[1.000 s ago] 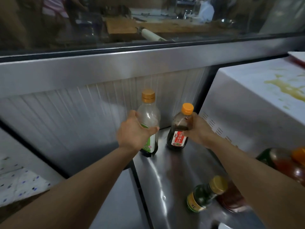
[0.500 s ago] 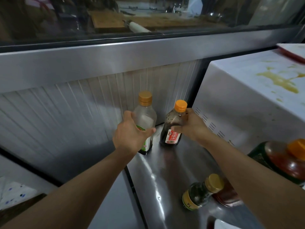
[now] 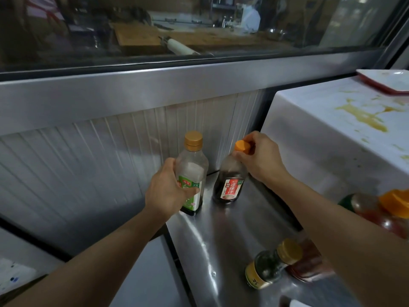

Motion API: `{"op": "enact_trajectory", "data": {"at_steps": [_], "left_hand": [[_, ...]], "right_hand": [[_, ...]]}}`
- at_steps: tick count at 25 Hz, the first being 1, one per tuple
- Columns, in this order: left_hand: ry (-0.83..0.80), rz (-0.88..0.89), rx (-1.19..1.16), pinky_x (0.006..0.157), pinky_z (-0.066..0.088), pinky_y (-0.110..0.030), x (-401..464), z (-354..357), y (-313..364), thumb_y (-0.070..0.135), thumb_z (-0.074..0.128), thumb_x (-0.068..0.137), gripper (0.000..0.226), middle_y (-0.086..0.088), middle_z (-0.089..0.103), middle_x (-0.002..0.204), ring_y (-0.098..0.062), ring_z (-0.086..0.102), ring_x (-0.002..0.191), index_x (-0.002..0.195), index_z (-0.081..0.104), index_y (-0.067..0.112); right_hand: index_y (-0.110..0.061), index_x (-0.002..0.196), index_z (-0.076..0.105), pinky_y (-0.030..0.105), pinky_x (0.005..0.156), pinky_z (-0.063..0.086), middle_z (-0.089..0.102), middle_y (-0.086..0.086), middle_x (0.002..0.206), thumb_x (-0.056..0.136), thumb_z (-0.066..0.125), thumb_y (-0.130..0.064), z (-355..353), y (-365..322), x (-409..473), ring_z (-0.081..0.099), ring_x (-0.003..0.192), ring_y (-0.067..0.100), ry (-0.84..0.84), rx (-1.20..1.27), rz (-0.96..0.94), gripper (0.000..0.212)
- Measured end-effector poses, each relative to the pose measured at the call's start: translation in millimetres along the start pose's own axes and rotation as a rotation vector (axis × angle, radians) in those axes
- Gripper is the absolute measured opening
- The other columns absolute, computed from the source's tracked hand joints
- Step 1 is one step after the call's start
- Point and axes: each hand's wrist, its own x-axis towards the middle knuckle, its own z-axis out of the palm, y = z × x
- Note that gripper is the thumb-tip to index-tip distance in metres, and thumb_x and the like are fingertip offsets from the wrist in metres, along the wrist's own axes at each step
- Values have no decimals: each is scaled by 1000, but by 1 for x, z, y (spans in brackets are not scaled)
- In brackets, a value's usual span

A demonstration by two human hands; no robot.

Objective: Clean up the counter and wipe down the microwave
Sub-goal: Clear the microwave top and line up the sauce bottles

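A clear bottle (image 3: 193, 165) with a gold cap and green label stands at the back of the steel counter (image 3: 221, 240). My left hand (image 3: 168, 191) grips its body from the left. Beside it stands a dark sauce bottle (image 3: 229, 185) with a red label and orange cap. My right hand (image 3: 259, 158) pinches that bottle's neck just under the cap. The white microwave (image 3: 321, 138) stands to the right; yellow stains (image 3: 363, 116) spread over its top.
A small dark bottle (image 3: 270, 267) with a gold cap and a reddish jar (image 3: 309, 264) stand near the counter's front right. A large orange-capped bottle (image 3: 380, 209) sits at the right edge. A red-rimmed tray (image 3: 389, 82) lies on the microwave. A ribbed steel wall (image 3: 88, 162) backs the counter.
My right hand has moved up from the dark bottle's shoulder to its neck, under the cap. My left hand still holds the clear bottle. The camera has shifted closer.
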Motion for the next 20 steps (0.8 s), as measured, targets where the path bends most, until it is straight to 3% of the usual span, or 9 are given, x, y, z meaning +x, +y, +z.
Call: {"op": "enact_trajectory", "data": {"at_steps": [3,11,16,18,20], "left_hand": [[-22,10,12,59,37,-19,1,-4,0,31,85,61,58,21,51,83,-4,51,80,99,41,35],[-136,65,-2,76,42,-25,11,-3,-10,10,80,67,64,17,53,93,-6,52,89,119,46,25],[-221,54,-60,76,36,-11,18,-1,-18,-3,73,71,74,21,52,104,2,49,96,131,44,28],[-249,34,-93,73,37,-9,20,-1,-20,-7,72,70,71,25,55,100,7,51,91,126,47,29],[-260,19,-106,74,41,-14,24,-2,-23,-7,75,67,67,19,59,100,1,55,95,117,49,29]], "right_hand": [[-14,109,55,25,75,41,56,6,110,83,68,-23,-3,3,14,50,91,14,-14,-42,32,30],[-8,115,52,36,85,46,51,12,117,88,61,-13,-7,14,56,53,102,27,19,-169,61,28],[-3,113,54,37,89,46,54,16,118,91,57,-14,-7,18,74,55,103,29,26,-252,41,25],[-3,114,54,36,88,46,54,17,119,92,57,-14,-6,19,76,55,104,30,38,-279,26,25],[-3,115,53,37,89,45,54,17,120,92,57,-15,-5,19,74,55,105,30,56,-274,34,27]]}}
